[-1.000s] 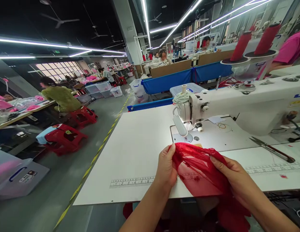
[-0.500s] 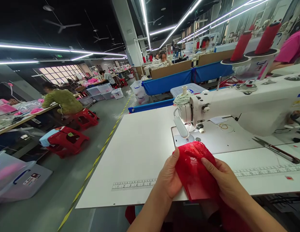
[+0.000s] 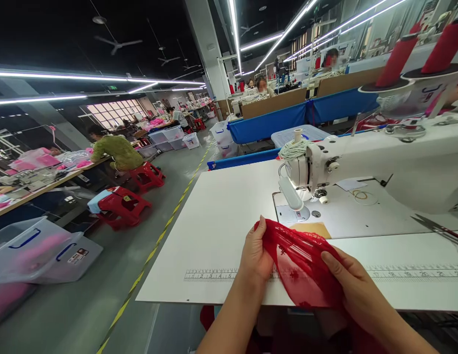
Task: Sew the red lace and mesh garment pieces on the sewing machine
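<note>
A sheer red lace fabric [image 3: 302, 265] is stretched between my two hands over the front edge of the white sewing table [image 3: 214, 221]. My left hand [image 3: 256, 255] pinches its left edge, thumb on top. My right hand [image 3: 349, 275] grips the right side, with more red cloth hanging below it past the table edge. Beyond the fabric stands a white sewing machine [image 3: 380, 152]; its needle area lies just past my hands. A tan flat piece [image 3: 313, 229] shows partly behind the fabric.
Thread snips [image 3: 441, 230] lie at the right. A printed ruler [image 3: 210, 275] runs along the table front. Red thread cones [image 3: 396, 61] stand above the machine. On the left are red stools [image 3: 121, 206], plastic bins [image 3: 40, 250] and a seated person in green [image 3: 116, 150].
The red fabric has been spread from a gathered, thicker bundle into a thinner, see-through stretch. The tan piece now shows behind it. The view has shifted, moving the surroundings rightward.
</note>
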`<action>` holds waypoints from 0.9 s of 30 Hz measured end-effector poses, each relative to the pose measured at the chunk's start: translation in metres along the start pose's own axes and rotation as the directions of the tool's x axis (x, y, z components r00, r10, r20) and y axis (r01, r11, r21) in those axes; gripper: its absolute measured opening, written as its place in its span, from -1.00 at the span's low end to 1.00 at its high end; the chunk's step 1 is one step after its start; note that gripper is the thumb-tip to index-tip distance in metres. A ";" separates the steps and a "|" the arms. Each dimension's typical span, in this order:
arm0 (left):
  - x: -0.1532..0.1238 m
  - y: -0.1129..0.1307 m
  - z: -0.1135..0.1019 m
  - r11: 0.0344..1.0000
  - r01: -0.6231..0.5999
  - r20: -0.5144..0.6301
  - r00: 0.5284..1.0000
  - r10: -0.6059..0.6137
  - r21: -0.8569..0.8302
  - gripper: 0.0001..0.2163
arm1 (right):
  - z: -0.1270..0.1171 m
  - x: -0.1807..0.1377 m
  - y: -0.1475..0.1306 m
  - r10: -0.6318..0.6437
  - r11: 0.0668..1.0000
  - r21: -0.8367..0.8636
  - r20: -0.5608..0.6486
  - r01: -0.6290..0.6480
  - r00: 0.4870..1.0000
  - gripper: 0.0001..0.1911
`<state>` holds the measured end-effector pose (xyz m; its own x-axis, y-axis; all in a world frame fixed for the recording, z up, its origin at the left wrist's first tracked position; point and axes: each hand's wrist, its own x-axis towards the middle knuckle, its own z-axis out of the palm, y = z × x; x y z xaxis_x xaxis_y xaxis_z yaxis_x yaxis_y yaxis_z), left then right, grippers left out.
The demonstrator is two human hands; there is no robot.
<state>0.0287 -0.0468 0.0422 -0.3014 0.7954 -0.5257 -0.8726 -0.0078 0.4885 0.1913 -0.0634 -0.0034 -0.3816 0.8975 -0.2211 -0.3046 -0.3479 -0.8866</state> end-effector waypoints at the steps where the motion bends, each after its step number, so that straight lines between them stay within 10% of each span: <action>1: 0.001 0.001 0.001 1.000 -0.002 -0.022 1.000 0.001 -0.015 -0.71 | 0.001 -0.002 0.001 -0.021 1.000 -0.022 -0.011 0.021 1.000 -0.40; 9: 0.011 0.008 -0.001 0.999 0.035 -0.109 0.993 -0.038 -0.028 -0.64 | 0.012 -0.003 0.002 -0.001 0.998 -0.056 0.054 0.004 0.999 -0.45; 14: -0.014 -0.009 -0.021 0.950 0.250 0.267 0.918 -0.294 0.187 -0.66 | 0.023 0.009 -0.008 0.102 0.995 0.020 0.009 -0.102 0.995 -0.40; 27: -0.005 0.001 -0.020 0.915 -0.014 0.289 0.951 -0.113 0.403 -0.56 | 0.014 0.026 -0.026 0.204 0.970 0.077 0.255 -0.230 0.945 -0.43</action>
<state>0.0219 -0.0632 0.0315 -0.0771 0.9321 -0.3540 -0.6393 0.2262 0.7349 0.1770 -0.0344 0.0199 -0.6455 0.7081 -0.2862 -0.2749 -0.5650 -0.7780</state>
